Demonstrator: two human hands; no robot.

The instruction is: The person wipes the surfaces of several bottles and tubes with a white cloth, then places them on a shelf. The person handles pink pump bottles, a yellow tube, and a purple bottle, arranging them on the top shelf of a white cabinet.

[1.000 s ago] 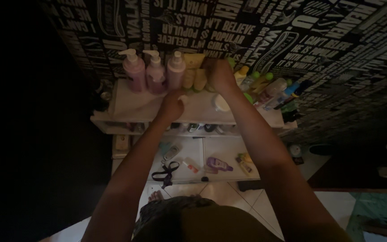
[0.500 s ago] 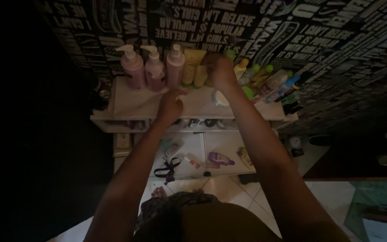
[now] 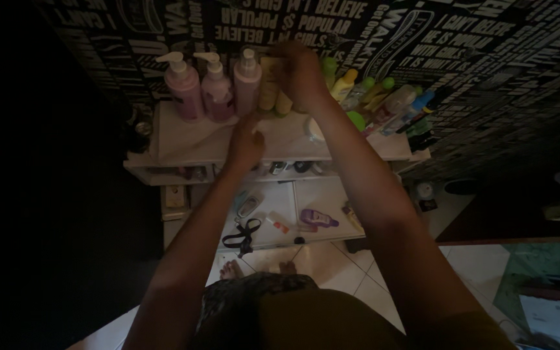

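My right hand reaches to the back of a white shelf top, fingers curled over the upper end of a yellow tube that stands against the wall. Lower down, my left hand hovers over the shelf's front part, closed around a small white thing that I cannot make out. Three pink pump bottles stand in a row just left of the tubes. A white round jar sits beside my right wrist. The light is very dim.
Green-capped and yellow bottles crowd the shelf's right end. A lower shelf holds a purple bottle, a black strap and small items. Behind is a black wall with white lettering. Pale floor tiles lie below.
My right hand has moved up and left, from beside the yellow tubes onto their tops. My left hand stayed over the shelf front. The camera has tipped slightly.
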